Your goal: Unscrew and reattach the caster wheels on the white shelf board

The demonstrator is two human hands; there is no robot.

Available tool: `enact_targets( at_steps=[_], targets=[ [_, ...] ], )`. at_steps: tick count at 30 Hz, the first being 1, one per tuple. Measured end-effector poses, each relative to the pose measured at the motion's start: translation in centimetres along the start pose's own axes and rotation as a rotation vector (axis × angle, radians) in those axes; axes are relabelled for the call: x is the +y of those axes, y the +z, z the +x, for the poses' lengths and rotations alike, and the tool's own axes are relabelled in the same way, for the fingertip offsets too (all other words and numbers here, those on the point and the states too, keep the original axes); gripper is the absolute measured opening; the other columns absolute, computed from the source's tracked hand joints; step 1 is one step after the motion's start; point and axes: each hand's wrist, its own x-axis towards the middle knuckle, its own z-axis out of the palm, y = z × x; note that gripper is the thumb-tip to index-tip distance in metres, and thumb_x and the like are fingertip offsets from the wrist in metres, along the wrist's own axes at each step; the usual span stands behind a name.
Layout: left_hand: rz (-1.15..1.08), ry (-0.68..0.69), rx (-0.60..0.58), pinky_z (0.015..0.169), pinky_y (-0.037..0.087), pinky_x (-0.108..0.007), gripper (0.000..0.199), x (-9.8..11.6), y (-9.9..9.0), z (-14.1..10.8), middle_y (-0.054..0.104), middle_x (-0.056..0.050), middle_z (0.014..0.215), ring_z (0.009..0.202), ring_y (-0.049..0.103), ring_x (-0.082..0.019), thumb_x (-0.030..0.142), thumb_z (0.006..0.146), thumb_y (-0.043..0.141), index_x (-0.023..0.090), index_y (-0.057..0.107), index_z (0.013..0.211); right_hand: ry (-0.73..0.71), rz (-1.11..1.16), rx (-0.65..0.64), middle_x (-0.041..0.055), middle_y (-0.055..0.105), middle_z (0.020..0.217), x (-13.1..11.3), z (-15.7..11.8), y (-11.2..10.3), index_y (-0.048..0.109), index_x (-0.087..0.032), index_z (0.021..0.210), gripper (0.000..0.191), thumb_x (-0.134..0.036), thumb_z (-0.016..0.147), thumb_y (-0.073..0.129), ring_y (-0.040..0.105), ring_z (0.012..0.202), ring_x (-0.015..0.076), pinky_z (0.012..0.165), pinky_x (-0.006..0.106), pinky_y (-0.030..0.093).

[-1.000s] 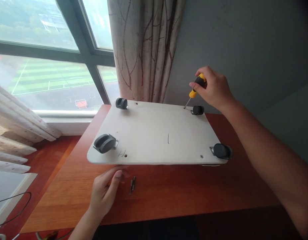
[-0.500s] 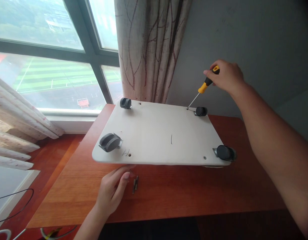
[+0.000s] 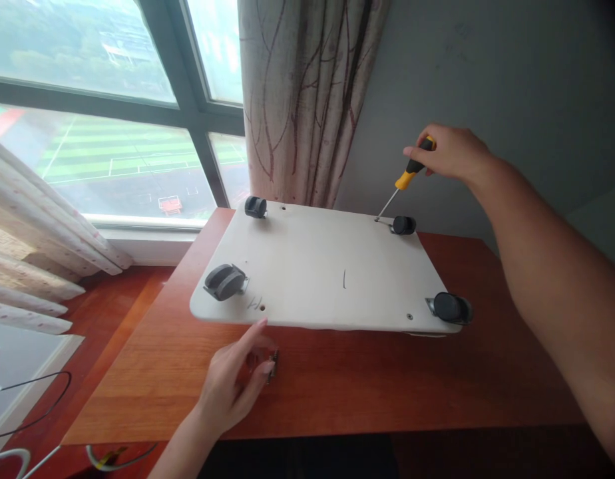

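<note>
My right hand is closed around the yellow and black handle of a screwdriver. The screwdriver's tip meets a hole at the far edge of a white board, beside a black caster. At the near edge, my left hand has its fingers apart. Its thumb reaches over some screws lying on the wooden table, partly hiding them; no screw shows between the fingertips. Near this hand the board has an open hole, and a screw head sits flush at the near right.
More casters stand at the other corners: near left, far left and near right. The board lies on a reddish wooden table. Behind are a curtain, a window and a grey wall. Cables hang at the lower left.
My left hand has come out from under the board's near edge, with its fingers spreading and its thumb moving over the screws. The right hand still holds the screwdriver at the same hole.
</note>
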Motion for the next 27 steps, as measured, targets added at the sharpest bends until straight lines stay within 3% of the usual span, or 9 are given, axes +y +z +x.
enact_targets(
  at_steps=[2, 6, 12, 15, 20, 24, 27],
  targets=[
    [0.063, -0.057, -0.011, 0.064, 0.055, -0.024, 0.066, -0.2, 0.2, 0.3, 0.073, -0.003, 0.089, 0.063, 0.063, -0.013, 0.016, 0.096, 0.053, 0.025, 0.03, 0.157, 0.03, 0.078, -0.048, -0.0015, 0.059, 0.069, -0.3, 0.2, 0.0, 0.064, -0.021, 0.091, 0.016, -0.033, 0.083, 0.071, 0.051, 0.062, 0.0133, 0.066, 0.034, 0.049],
    [0.141, -0.127, -0.075, 0.068, 0.054, -0.023, 0.057, -0.5, 0.7, 0.7, 0.071, -0.002, 0.082, 0.065, 0.065, -0.013, 0.02, 0.099, 0.051, 0.02, 0.037, 0.154, 0.033, 0.273, -0.096, 0.0032, 0.06, 0.096, -0.5, 0.4, 0.4, 0.064, -0.021, 0.098, 0.019, -0.026, 0.082, 0.073, 0.055, 0.073, 0.0126, 0.057, 0.027, 0.053],
    [0.124, -0.104, -0.057, 0.072, 0.053, -0.021, 0.049, -0.8, 1.0, 0.9, 0.072, -0.002, 0.087, 0.068, 0.065, -0.011, 0.021, 0.1, 0.051, 0.022, 0.044, 0.148, 0.009, 0.273, -0.035, 0.0016, 0.06, 0.081, 0.6, 0.3, 1.1, 0.061, -0.02, 0.095, 0.031, -0.044, 0.082, 0.074, 0.058, 0.057, 0.0126, 0.057, 0.034, 0.057],
    [0.113, -0.11, -0.057, 0.072, 0.053, -0.02, 0.049, -0.8, 1.1, 0.9, 0.071, 0.0, 0.088, 0.068, 0.064, -0.01, 0.019, 0.1, 0.052, 0.024, 0.043, 0.149, 0.061, 0.227, -0.018, 0.0033, 0.06, 0.084, 0.7, 0.7, 1.2, 0.061, -0.02, 0.097, 0.025, -0.038, 0.083, 0.071, 0.059, 0.063, 0.0151, 0.061, 0.036, 0.057],
    [0.108, -0.108, -0.069, 0.071, 0.053, -0.019, 0.052, -0.9, 1.0, 0.9, 0.07, 0.002, 0.087, 0.067, 0.064, -0.01, 0.017, 0.1, 0.052, 0.026, 0.041, 0.15, 0.045, 0.398, -0.051, 0.0061, 0.06, 0.1, 0.8, 0.7, 1.5, 0.062, -0.019, 0.098, 0.015, -0.023, 0.084, 0.062, 0.059, 0.08, 0.0165, 0.061, 0.03, 0.057],
    [0.118, -0.092, -0.062, 0.069, 0.053, -0.019, 0.053, -0.9, 1.0, 0.9, 0.071, 0.002, 0.089, 0.065, 0.064, -0.009, 0.017, 0.099, 0.052, 0.026, 0.04, 0.15, -0.024, 0.181, 0.074, 0.0028, 0.06, 0.079, 1.2, 0.0, 1.5, 0.064, -0.02, 0.098, 0.03, -0.047, 0.086, 0.066, 0.058, 0.067, 0.0155, 0.07, 0.036, 0.054],
    [0.117, -0.089, -0.061, 0.07, 0.053, -0.019, 0.053, -0.9, 1.0, 0.9, 0.071, 0.002, 0.089, 0.066, 0.065, -0.009, 0.017, 0.099, 0.052, 0.026, 0.04, 0.15, 0.006, 0.035, 0.079, 0.0019, 0.057, 0.067, 1.4, -0.1, 1.4, 0.064, -0.021, 0.099, 0.041, -0.06, 0.089, 0.059, 0.06, 0.069, 0.0197, 0.079, 0.043, 0.053]
  ],
)
